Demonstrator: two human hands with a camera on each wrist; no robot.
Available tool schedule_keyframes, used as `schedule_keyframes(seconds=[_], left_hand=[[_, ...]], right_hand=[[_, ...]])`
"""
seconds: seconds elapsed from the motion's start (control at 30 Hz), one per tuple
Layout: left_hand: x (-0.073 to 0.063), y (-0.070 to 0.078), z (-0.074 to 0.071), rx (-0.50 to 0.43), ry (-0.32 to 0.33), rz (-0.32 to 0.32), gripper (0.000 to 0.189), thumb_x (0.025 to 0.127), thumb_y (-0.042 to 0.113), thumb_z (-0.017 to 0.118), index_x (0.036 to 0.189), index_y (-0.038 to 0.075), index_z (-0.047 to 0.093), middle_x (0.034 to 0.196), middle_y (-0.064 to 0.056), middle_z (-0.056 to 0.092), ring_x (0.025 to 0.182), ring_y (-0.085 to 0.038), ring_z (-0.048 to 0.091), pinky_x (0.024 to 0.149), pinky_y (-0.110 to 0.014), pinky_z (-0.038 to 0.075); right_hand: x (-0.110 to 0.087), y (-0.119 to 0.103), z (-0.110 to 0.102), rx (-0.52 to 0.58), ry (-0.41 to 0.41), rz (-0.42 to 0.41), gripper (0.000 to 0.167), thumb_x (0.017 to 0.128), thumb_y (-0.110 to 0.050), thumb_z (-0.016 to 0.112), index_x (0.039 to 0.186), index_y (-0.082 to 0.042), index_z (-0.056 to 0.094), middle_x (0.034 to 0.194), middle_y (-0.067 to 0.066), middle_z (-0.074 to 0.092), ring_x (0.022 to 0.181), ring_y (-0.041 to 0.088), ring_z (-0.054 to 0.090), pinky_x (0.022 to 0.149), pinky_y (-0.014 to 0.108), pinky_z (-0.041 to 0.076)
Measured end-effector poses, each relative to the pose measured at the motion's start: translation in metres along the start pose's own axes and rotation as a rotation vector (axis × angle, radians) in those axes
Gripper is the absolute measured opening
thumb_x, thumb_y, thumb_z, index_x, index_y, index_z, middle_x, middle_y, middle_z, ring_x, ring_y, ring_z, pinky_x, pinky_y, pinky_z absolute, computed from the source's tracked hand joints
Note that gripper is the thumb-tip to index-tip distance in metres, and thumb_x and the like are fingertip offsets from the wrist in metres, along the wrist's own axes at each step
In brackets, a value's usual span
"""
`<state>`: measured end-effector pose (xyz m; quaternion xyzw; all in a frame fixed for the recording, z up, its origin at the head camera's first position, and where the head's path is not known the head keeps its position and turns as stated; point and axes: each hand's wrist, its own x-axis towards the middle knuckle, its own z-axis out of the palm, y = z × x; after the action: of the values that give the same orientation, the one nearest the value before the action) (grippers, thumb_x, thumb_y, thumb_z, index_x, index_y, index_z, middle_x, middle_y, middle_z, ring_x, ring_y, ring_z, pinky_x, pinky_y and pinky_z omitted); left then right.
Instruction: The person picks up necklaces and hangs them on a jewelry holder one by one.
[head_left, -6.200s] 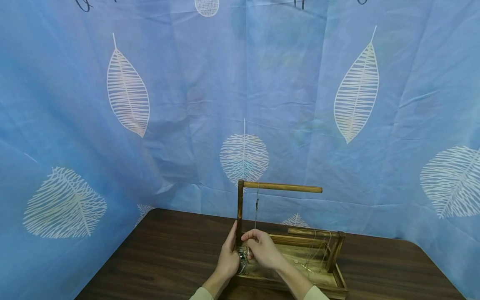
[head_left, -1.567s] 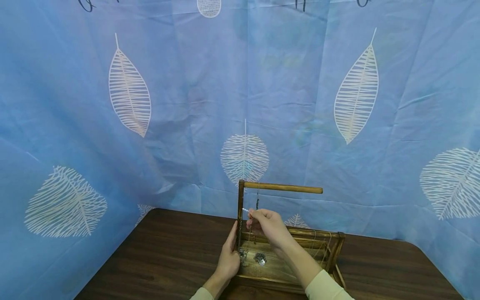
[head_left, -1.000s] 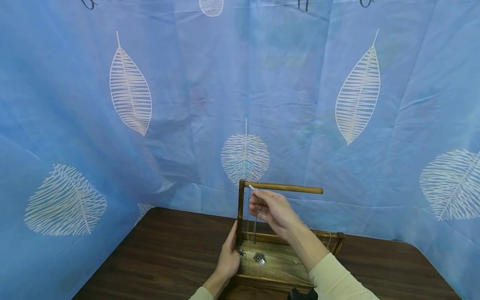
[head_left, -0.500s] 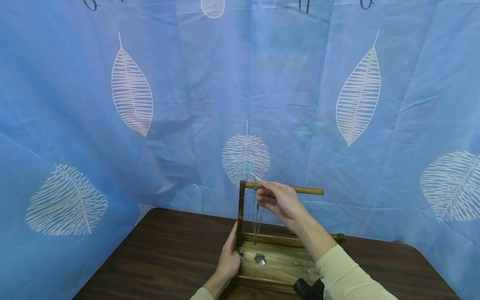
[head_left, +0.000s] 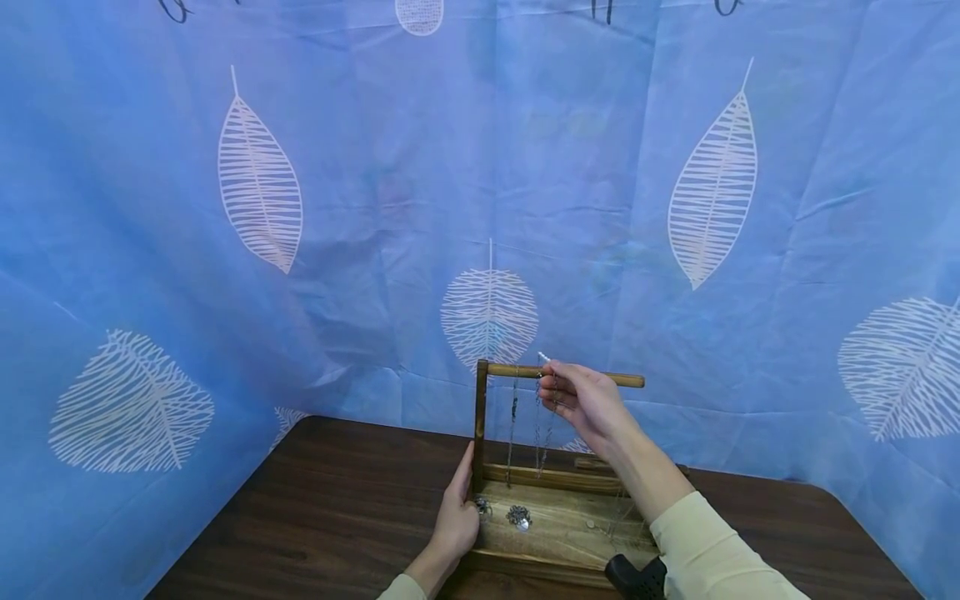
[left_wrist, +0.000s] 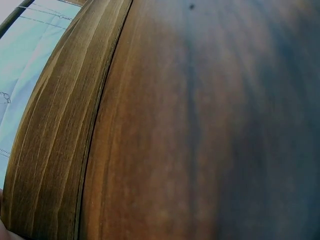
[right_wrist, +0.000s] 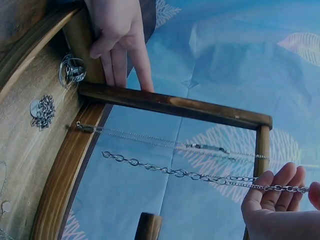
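Note:
My right hand [head_left: 588,402] pinches a silver chain necklace [head_left: 538,433] between thumb and fingers at the upper wooden bar [head_left: 622,380]. The chain dangles in a long loop; in the right wrist view the necklace [right_wrist: 165,170] runs to the fingertips beside the bar. Left of it, a thinner necklace [head_left: 513,421] with a dark bar section hangs on the same rod. With its thumb inside and straight fingers outside, my left hand [head_left: 456,518] holds the left end of the wooden jewelry stand [head_left: 555,542]. In the left wrist view mostly wood shows.
In the stand's tray lie a heaped chain with a round disc [head_left: 519,517] and, by the left post, a tangle of silver jewelry [head_left: 483,507]. A lower bar [head_left: 592,463] at right carries fine chains, partly behind my right arm. A dark brown table [head_left: 337,500] lies beneath.
My right hand has risen from the tray with the chain necklace, up to the upper bar, then shifted right along it past the hanging necklace. The left hand has stayed in place.

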<state>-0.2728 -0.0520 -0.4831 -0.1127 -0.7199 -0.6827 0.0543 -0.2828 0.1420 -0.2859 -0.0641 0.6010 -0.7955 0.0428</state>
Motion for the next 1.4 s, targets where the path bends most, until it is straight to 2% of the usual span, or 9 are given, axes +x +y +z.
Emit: schedule_keyframes(seconds=[0.27, 0.5, 0.67, 0.8, 1.0, 1.23, 1.4], left_hand=[[-0.001, 0.002, 0.0, 0.001, -0.005, 0.001, 0.1, 0.076, -0.028, 0.022, 0.163, 0.019, 0.015, 0.167, -0.017, 0.008, 0.15, -0.042, 0.008, 0.115, -0.065, 0.012], [-0.002, 0.0, 0.0, 0.034, -0.008, 0.002, 0.099, 0.078, -0.028, 0.023, 0.163, 0.021, 0.015, 0.167, -0.016, 0.009, 0.15, -0.042, 0.009, 0.115, -0.065, 0.013], [0.0, -0.002, 0.0, 0.032, -0.005, 0.002, 0.099, 0.078, -0.028, 0.023, 0.163, 0.02, 0.014, 0.167, -0.017, 0.009, 0.15, -0.043, 0.01, 0.114, -0.066, 0.014], [-0.001, -0.001, 0.0, 0.028, -0.004, -0.005, 0.098, 0.078, -0.028, 0.023, 0.163, 0.02, 0.014, 0.167, -0.017, 0.009, 0.15, -0.043, 0.01, 0.114, -0.065, 0.015], [-0.001, 0.001, 0.0, 0.017, -0.003, -0.01, 0.099, 0.078, -0.028, 0.024, 0.163, 0.021, 0.015, 0.167, -0.017, 0.009, 0.149, -0.043, 0.01, 0.114, -0.065, 0.015], [-0.001, 0.0, 0.0, 0.024, 0.001, -0.002, 0.1, 0.077, -0.029, 0.024, 0.163, 0.021, 0.016, 0.167, -0.017, 0.009, 0.149, -0.043, 0.011, 0.113, -0.066, 0.016], [-0.001, -0.001, 0.0, 0.022, -0.003, 0.0, 0.1, 0.077, -0.029, 0.024, 0.163, 0.021, 0.015, 0.167, -0.017, 0.009, 0.149, -0.043, 0.01, 0.114, -0.066, 0.015]], right_hand=[[0.0, -0.003, -0.017, 0.05, 0.043, -0.015, 0.016, 0.102, -0.019, 0.059, 0.105, -0.006, 0.068, 0.09, 0.003, 0.07, 0.085, 0.017, 0.068, 0.088, 0.032, 0.055], [-0.005, -0.007, -0.032, 0.079, 0.069, -0.025, 0.02, 0.103, -0.021, 0.058, 0.111, -0.004, 0.066, 0.089, 0.002, 0.069, 0.087, 0.016, 0.068, 0.094, 0.033, 0.052], [-0.007, -0.011, -0.042, 0.106, 0.085, -0.034, 0.017, 0.104, -0.021, 0.056, 0.104, -0.008, 0.068, 0.088, 0.001, 0.069, 0.086, 0.014, 0.068, 0.095, 0.032, 0.052], [-0.009, -0.014, -0.049, 0.132, 0.09, -0.044, 0.018, 0.104, -0.021, 0.056, 0.103, -0.008, 0.069, 0.088, 0.001, 0.069, 0.086, 0.014, 0.067, 0.093, 0.03, 0.052], [-0.011, -0.02, -0.061, 0.145, 0.118, -0.053, 0.021, 0.103, -0.024, 0.058, 0.112, -0.006, 0.065, 0.089, 0.0, 0.069, 0.087, 0.012, 0.066, 0.091, 0.029, 0.052], [-0.016, -0.025, -0.073, 0.157, 0.149, -0.055, 0.017, 0.103, -0.025, 0.059, 0.105, -0.012, 0.068, 0.09, -0.002, 0.067, 0.087, 0.011, 0.064, 0.086, 0.028, 0.053], [-0.018, -0.029, -0.08, 0.16, 0.174, -0.064, 0.016, 0.102, -0.026, 0.059, 0.105, -0.013, 0.069, 0.09, -0.002, 0.067, 0.087, 0.011, 0.063, 0.085, 0.028, 0.053]])
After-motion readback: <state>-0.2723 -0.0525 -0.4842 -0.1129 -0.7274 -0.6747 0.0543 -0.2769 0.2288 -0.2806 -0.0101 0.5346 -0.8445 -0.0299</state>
